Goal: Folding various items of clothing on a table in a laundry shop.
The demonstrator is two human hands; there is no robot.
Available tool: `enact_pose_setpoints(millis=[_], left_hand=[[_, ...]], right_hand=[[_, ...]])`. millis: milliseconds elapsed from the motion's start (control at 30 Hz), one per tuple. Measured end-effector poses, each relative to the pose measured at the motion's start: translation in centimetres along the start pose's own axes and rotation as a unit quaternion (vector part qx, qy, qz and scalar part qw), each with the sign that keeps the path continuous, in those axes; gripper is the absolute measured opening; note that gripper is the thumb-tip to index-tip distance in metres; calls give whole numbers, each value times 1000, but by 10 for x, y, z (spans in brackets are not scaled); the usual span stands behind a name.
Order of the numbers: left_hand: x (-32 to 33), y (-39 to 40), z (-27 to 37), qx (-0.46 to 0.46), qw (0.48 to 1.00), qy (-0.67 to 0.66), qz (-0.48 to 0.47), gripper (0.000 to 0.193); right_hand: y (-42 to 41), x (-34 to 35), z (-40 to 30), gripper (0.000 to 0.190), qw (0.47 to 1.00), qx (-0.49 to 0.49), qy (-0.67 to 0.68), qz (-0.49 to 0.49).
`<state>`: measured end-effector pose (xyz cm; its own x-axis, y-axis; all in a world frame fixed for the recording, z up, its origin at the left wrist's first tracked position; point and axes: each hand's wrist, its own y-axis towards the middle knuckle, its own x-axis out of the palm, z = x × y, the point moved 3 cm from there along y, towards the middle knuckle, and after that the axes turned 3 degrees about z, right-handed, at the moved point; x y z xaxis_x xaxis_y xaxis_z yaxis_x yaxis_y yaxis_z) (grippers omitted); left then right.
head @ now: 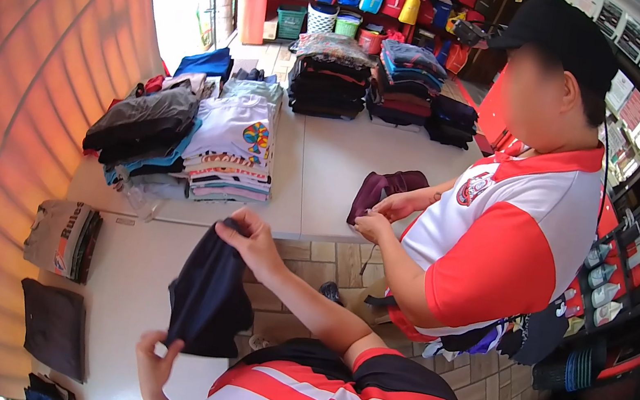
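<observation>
A dark navy garment (209,298) hangs stretched between my two hands, over the inner edge of the near white table (141,273). My right hand (248,242) pinches its upper end between thumb and fingers. At the lower left corner, my left hand (159,356) grips the cloth with thumb and fingertips. On the table's left side lie a folded grey shirt stack (63,239) with printed lettering and a folded black garment (54,328). Part of another dark folded item (49,392) shows at the bottom edge.
Across the far table (327,195) stand piles of folded shirts (232,143), dark clothes (327,86) and mixed garments (406,82). A co-worker (506,240) on the right handles a maroon garment (380,190). Shelves (338,13) with coloured bags stand behind. An orange curtain (41,115) borders the left.
</observation>
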<state>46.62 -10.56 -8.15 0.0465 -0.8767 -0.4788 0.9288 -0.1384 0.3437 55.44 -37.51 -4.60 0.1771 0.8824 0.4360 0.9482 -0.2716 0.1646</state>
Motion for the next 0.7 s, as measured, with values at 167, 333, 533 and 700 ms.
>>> enact_pose_setpoints(millis=[167,333,533,700], left_hand=[[-34,29,51,77,965,223,114,21],[-68,-3,-3,-39,947,253,196,19],[-74,-131,-92,-345,850,206,341,29],[-4,-159,-96,-317,844,272,337,31]], right_hand=[[-25,29,-69,17,970,-210,-118,22],[-86,73,-36,10,874,-43,-265,-405],[-148,96,78,18,661,268,-216,-667],[-72,76,171,17,748,-3,-471,-468]])
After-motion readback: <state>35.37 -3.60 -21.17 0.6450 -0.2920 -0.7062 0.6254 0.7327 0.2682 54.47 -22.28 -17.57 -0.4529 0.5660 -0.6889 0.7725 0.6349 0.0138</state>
